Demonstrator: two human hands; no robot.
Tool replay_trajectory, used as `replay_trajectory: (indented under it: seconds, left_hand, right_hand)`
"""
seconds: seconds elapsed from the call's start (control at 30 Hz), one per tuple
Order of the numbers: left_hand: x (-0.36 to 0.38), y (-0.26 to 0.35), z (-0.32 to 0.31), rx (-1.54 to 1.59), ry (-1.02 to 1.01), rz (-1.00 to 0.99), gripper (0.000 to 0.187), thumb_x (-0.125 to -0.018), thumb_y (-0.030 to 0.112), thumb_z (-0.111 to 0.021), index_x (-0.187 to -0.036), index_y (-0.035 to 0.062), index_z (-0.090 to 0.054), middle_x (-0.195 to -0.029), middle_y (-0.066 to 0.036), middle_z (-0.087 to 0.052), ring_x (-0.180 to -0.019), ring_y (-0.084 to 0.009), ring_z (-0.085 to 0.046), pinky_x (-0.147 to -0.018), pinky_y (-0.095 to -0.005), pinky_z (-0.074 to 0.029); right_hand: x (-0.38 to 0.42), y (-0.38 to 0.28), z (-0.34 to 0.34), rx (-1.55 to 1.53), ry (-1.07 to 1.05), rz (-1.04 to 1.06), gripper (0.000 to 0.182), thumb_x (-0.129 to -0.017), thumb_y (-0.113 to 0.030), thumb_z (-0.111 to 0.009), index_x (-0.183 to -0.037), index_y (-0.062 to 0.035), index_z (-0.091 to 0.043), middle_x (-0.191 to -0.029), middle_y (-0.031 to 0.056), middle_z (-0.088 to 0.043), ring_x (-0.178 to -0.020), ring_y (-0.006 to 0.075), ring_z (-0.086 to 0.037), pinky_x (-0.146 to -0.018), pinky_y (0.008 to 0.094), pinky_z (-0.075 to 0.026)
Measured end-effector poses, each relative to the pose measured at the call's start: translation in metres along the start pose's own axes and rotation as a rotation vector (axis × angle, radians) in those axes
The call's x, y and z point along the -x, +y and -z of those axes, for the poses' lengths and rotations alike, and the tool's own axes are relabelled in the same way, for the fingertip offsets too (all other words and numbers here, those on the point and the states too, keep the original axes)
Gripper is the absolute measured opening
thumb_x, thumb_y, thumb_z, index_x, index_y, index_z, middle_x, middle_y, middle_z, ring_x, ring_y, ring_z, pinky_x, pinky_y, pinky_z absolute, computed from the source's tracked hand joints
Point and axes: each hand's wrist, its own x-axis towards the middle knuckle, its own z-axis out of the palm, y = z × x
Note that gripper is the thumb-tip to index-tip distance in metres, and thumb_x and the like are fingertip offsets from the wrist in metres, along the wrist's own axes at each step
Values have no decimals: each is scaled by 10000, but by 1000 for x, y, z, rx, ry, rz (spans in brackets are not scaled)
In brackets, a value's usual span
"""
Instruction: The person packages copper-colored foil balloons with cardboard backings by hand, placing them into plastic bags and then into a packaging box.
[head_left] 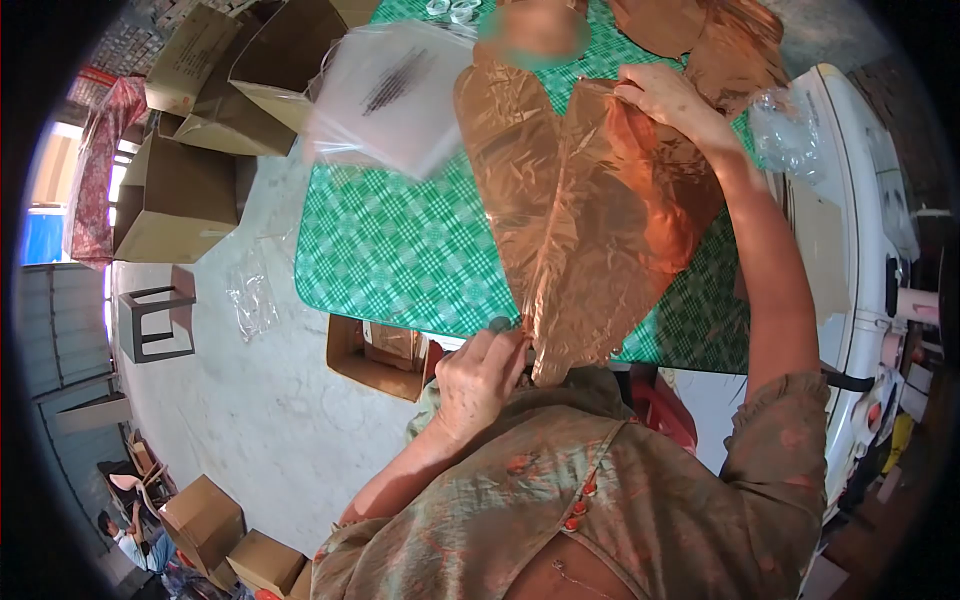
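Observation:
A flat, copper-coloured, heart-shaped foil balloon (580, 200) lies spread over the green checked tablecloth (400, 240), its point toward my body. My left hand (480, 378) is closed near that lower point, its fingers pinched at the balloon's edge. Beside those fingers shows a small dark round thing (500, 324) that I cannot identify. At the top of the right lobe, my right hand (665, 95) grips the foil edge with bent fingers. More copper foil (725, 45) lies beyond the right hand. A stack of clear plastic bags (390, 95) with dark print lies left of the balloon.
White rings (455, 10) lie at the table's far edge. Crumpled clear plastic (785, 130) sits at right by a white appliance (850, 160). Open cardboard boxes (180, 190) stand left, another box (375, 360) under the table. Beyond a small stool (158, 320), a person (145, 540) sits lower left.

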Motion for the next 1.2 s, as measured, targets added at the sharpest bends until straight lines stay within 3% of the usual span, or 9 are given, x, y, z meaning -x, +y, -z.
replay_trajectory:
  seconds: [0.17, 0.37, 0.47, 0.57, 0.6, 0.7, 0.73, 0.87, 1.2]
  left_hand:
    - [-1, -1, -1, 0, 19, -22, 194, -844, 81, -820, -981, 69, -683, -749, -64, -607, -581, -222, -629, -490, -358, -498]
    - [0, -2, -3, 4, 35, -35, 187, -840, 78, -820, -971, 69, -687, -751, -63, -613, -575, -222, -628, -480, -357, -494]
    - [1, -2, -3, 9, 44, -49, 186, -841, 77, -817, -972, 69, -685, -757, -65, -616, -582, -227, -632, -486, -358, -496]
    - [1, -2, -3, 10, 47, -57, 183, -844, 77, -812, -973, 68, -684, -764, -69, -619, -592, -232, -639, -493, -361, -497]
    - [0, -2, -2, 13, 50, -57, 181, -845, 78, -811, -974, 68, -684, -765, -70, -620, -596, -235, -641, -496, -363, -498]
    - [0, -2, -3, 21, 63, -66, 178, -847, 78, -807, -976, 68, -684, -767, -73, -621, -600, -241, -643, -499, -371, -498]
    - [0, -2, -3, 24, 68, -70, 177, -848, 78, -806, -976, 68, -684, -766, -74, -621, -600, -243, -643, -499, -373, -498]
    - [2, -3, -3, 7, 48, -67, 170, -855, 79, -799, -982, 68, -686, -764, -75, -621, -597, -244, -642, -494, -377, -493]
    - [1, -2, -1, 17, 51, -77, 161, -874, 111, -786, -986, 82, -674, -780, -79, -610, -601, -247, -645, -494, -381, -495]
  right_hand:
    - [5, -1, -8, 21, 179, 52, 283, -993, -322, -594, -1031, -43, -625, -979, 149, -664, -997, 372, -618, -857, 470, -485]
    - [21, -10, -8, 74, 344, 92, 341, -995, -305, -606, -1239, -68, -594, -1195, 148, -625, -1138, 371, -574, -960, 478, -463]
    - [37, -28, -5, 51, 324, 25, 392, -992, -311, -615, -1311, -86, -579, -1294, 134, -589, -1198, 366, -555, -990, 473, -456]
    - [47, -54, -12, 108, 201, -121, 423, -1035, -343, -511, -1372, -91, -557, -1383, 135, -527, -1371, 318, -451, -1072, 515, -404]
    - [56, -67, -10, 111, 148, -149, 470, -1045, -390, -491, -1432, -127, -537, -1494, 126, -466, -1461, 288, -366, -1152, 539, -330]
    - [78, -96, -37, 265, 193, -111, 523, -1051, -429, -495, -1495, -152, -489, -1580, 132, -401, -1514, 295, -300, -1223, 555, -220]
    - [80, -109, -29, 242, 14, -154, 587, -1067, -472, -452, -1569, -173, -400, -1661, 125, -294, -1552, 326, -209, -1250, 596, -114]
    - [93, -130, -45, 177, 15, -148, 646, -1069, -514, -403, -1617, -184, -313, -1694, 116, -214, -1567, 342, -131, -1232, 632, -123]
    - [92, -143, -51, 63, 15, -172, 651, -1070, -489, -410, -1619, -159, -294, -1688, 127, -216, -1561, 354, -134, -1213, 656, -119]
